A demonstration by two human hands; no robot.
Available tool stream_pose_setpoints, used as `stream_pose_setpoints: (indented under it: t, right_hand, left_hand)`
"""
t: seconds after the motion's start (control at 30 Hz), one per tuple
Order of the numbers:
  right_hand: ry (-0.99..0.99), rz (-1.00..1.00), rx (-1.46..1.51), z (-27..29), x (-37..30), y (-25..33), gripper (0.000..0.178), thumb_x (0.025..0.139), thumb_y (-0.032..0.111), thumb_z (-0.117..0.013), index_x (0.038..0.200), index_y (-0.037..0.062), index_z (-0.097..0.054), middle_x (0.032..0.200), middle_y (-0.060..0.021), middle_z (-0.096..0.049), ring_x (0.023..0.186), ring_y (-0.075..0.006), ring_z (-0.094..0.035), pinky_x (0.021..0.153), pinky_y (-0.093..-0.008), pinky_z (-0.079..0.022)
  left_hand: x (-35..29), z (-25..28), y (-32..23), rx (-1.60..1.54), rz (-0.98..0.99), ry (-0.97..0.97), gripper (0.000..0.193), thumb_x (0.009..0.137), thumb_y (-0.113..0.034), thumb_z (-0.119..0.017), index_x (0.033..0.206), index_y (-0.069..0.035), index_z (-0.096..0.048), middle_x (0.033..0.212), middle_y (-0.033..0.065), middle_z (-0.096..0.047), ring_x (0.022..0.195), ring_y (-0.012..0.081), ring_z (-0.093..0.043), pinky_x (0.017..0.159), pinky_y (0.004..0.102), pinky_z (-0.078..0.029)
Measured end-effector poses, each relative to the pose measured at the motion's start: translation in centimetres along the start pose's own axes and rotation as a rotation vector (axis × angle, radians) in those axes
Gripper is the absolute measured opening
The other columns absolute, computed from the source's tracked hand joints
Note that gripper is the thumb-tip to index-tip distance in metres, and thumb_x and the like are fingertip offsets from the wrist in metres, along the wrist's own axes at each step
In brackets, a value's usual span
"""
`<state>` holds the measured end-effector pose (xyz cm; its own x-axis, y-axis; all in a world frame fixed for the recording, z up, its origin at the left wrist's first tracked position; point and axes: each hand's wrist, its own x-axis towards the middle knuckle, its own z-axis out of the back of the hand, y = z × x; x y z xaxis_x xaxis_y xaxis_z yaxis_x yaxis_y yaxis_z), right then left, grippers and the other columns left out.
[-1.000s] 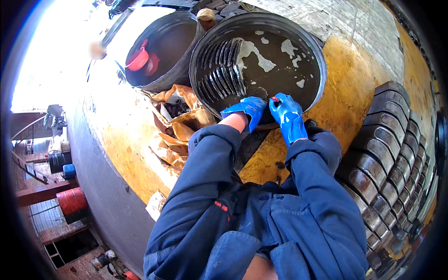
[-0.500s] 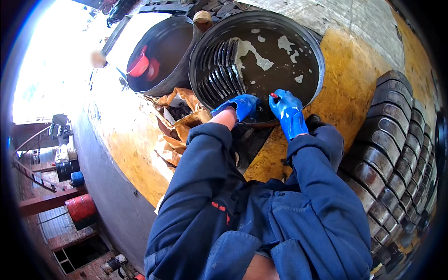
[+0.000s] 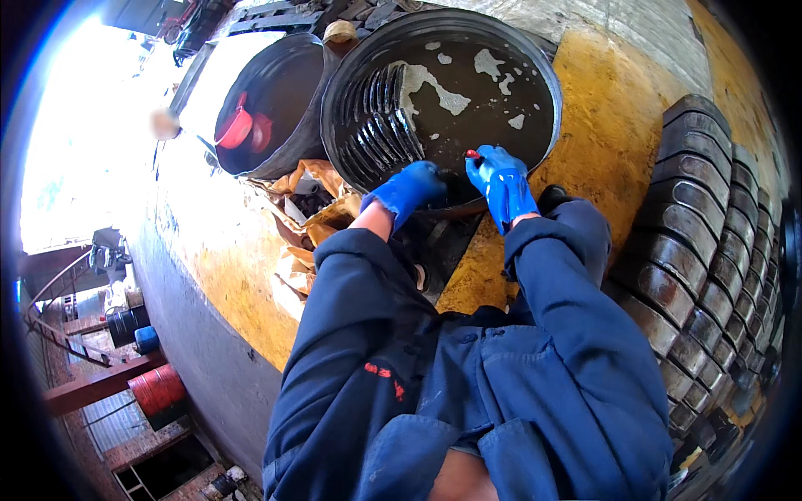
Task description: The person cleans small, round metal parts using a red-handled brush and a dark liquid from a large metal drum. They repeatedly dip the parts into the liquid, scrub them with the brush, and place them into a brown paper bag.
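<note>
In front of me stands a large round metal tub (image 3: 558,108) of murky liquid with patches of pale foam. A row of dark, wet, curved pieces (image 3: 388,117) leans inside its left part. My left hand (image 3: 409,194), in a blue rubber glove, is over the tub's near edge, its fingers smeared by motion. Just right of it, my right hand (image 3: 504,184), also gloved, is closed at the near right rim. A small red end (image 3: 473,154) pokes out of its grip; the rest of that thing is hidden.
A smaller tub (image 3: 291,159) of liquid at the left holds a red plastic dipper (image 3: 236,127). Torn brown paper bags (image 3: 301,263) lie below it. Stacks of dark metal blocks (image 3: 681,209) line the right side. A red drum (image 3: 157,391) stands at the far left.
My left hand has turned, from reaching over the rim to a more closed, blurred shape. The right hand keeps its grip near the rim. The whole view has shifted slightly.
</note>
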<state>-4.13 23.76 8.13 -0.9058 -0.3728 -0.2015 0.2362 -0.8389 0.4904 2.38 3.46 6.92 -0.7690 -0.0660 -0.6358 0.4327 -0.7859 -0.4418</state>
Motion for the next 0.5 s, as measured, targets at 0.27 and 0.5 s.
stream_pose_setpoints:
  t: [0.27, 0.5]
  right_hand:
    - [-0.013, 0.033, 0.527, 2.9, 3.2, -0.1, 0.036, 0.093, 0.035, -0.064, 0.092, -0.0005, -0.070, 0.075, -0.0155, -0.067, 0.073, -0.0241, -0.065, 0.071, -0.0405, -0.049]
    - [0.190, 0.421, 0.543, 9.1, 1.2, 8.3, 0.028, 0.094, 0.034, -0.062, 0.094, 0.0063, -0.069, 0.081, -0.0086, -0.071, 0.077, -0.0198, -0.065, 0.074, -0.0367, -0.050]
  left_hand:
    - [-2.5, 3.5, -0.3, -1.032, -0.199, -0.209, 0.024, 0.090, -0.012, -0.078, 0.112, -0.003, -0.073, 0.085, 0.0052, -0.073, 0.064, 0.0120, -0.064, 0.056, 0.0271, -0.050]
    - [-2.0, 3.3, -0.2, -1.329, -0.073, -0.253, 0.025, 0.091, -0.001, -0.069, 0.116, -0.004, -0.072, 0.091, 0.0075, -0.074, 0.066, 0.0166, -0.065, 0.059, 0.0309, -0.054]
